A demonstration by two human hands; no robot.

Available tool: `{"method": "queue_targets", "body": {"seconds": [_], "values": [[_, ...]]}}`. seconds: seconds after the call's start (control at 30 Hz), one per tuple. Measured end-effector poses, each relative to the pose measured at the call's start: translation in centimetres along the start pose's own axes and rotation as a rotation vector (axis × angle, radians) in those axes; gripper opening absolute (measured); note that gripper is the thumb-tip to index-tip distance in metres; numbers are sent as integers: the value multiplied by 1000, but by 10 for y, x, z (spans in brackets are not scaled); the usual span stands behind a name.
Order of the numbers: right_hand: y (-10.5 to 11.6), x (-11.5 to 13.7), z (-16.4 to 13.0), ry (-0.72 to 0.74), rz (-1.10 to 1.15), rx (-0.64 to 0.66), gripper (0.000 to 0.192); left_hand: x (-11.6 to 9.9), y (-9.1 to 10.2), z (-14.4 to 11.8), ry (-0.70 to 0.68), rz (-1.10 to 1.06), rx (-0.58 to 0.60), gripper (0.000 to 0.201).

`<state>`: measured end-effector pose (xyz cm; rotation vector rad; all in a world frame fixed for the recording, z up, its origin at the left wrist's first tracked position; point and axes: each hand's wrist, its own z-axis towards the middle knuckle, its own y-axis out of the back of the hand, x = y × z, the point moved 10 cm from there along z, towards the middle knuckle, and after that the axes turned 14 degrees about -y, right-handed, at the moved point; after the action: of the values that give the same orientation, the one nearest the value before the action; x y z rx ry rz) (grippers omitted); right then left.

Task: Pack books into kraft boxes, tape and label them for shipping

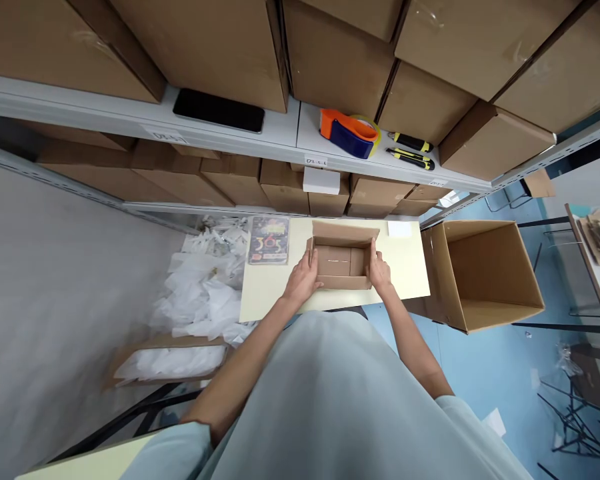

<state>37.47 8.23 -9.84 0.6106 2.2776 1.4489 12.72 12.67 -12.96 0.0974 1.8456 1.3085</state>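
A small brown cardboard box (336, 261) stands on the pale yellow table (275, 287) in front of me, its top flaps spread and its inside bare. My left hand (304, 277) grips the left wall of this box, with the thumb near the front corner. On the opposite side, my right hand (379, 268) holds the right wall, the index finger stretched along the edge. To the left of the box lies a dark book or packet in clear wrapping (269, 241), marked 365. A white slip (399, 229) is on the table at the back right.
A large open carton (490, 277) stands right of the table. White plastic wrapping (205, 287) is heaped at the left. The shelf above holds a black phone (219, 110), an orange and blue tape dispenser (349, 133), yellow-black cutters (411, 150) and several boxes.
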Motion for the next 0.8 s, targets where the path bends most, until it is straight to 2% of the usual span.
{"method": "queue_targets", "body": {"seconds": [0.3, 0.5, 0.6, 0.7, 0.77, 0.8], "values": [[7, -1, 26, 9, 6, 101, 103, 3, -8, 1, 34, -87, -97, 115], [17, -7, 26, 21, -46, 109, 105, -3, -10, -4, 50, -173, -128, 119], [29, -9, 21, -12, -49, 114, 93, -1, -3, -9, 43, -277, -138, 117], [56, -2, 12, -81, -24, 10, 72, 21, 16, -18, 85, -380, -227, 97], [79, 21, -2, -63, 64, -126, 58, 55, 37, -26, 154, -382, -339, 74], [88, 41, -12, -9, 131, -186, 53, 77, 47, -30, 203, -357, -395, 63]]}}
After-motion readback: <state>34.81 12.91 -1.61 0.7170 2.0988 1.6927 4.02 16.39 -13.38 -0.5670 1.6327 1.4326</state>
